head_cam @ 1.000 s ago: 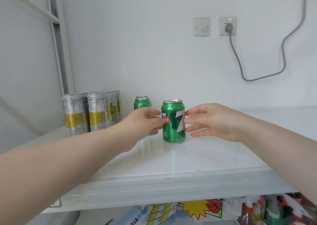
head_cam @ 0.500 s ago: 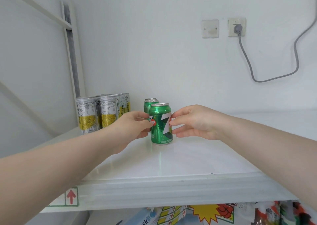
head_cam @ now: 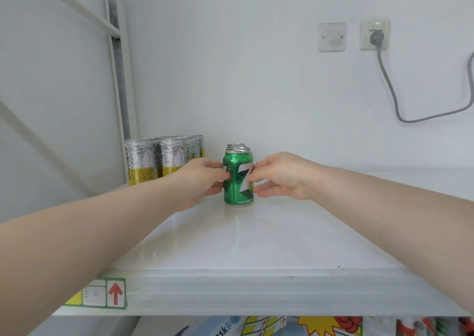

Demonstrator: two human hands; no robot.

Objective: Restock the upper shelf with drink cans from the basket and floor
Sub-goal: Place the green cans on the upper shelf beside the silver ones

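Note:
A green 7-Up can [head_cam: 238, 184] stands upright on the white upper shelf [head_cam: 256, 246], directly in front of a row of more green cans [head_cam: 237, 146] whose tops alone show. My left hand [head_cam: 202, 179] presses its fingertips on the can's left side, and my right hand [head_cam: 279, 176] holds the right side. Several tall silver-and-yellow cans [head_cam: 154, 161] stand packed together at the shelf's back left, close beside my left hand.
A white upright post [head_cam: 119, 79] rises at the left behind the tall cans. The back wall carries a blank plate [head_cam: 332, 36] and a socket with a grey cable [head_cam: 375, 35]. A red-arrow label [head_cam: 115, 293] marks the shelf front. Colourful packages [head_cam: 307, 326] lie below.
Both hands have slid the green can left and back, from beside the rear green can to directly in front of it. Their fingers have closed onto its sides.

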